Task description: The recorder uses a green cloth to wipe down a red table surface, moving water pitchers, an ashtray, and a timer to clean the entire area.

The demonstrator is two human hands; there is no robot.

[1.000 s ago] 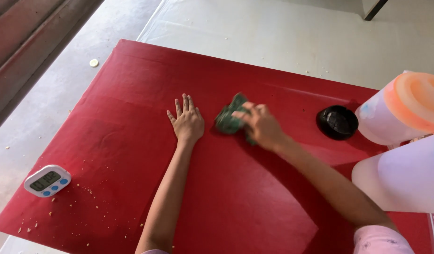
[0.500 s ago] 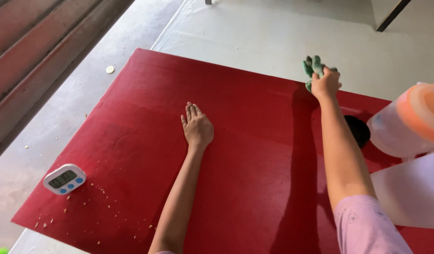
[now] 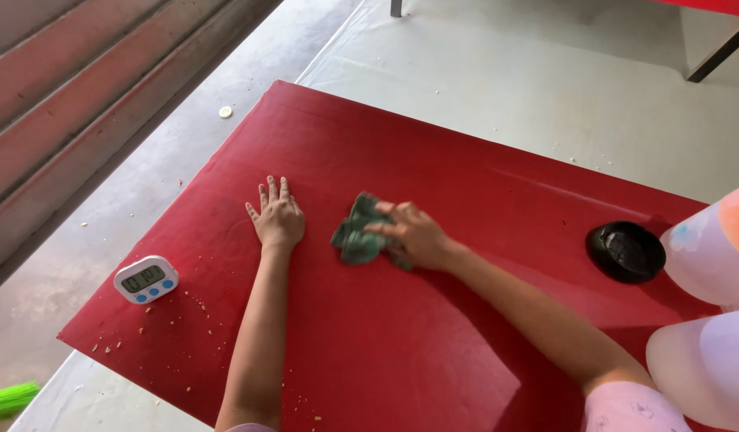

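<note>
Half a second after being lifted to the far edge, the crumpled green cloth (image 3: 358,237) is back mid-counter on the red-topped counter (image 3: 433,344), grasped in the right hand (image 3: 413,237)'s fingers, while the left hand (image 3: 278,218) stays flat, fingers released, so wiping seems ongoing.

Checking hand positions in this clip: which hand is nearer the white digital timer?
Left. The left hand lies flat on the red table, to the right of the timer. The right hand is farther right, pressing the green cloth.
</note>
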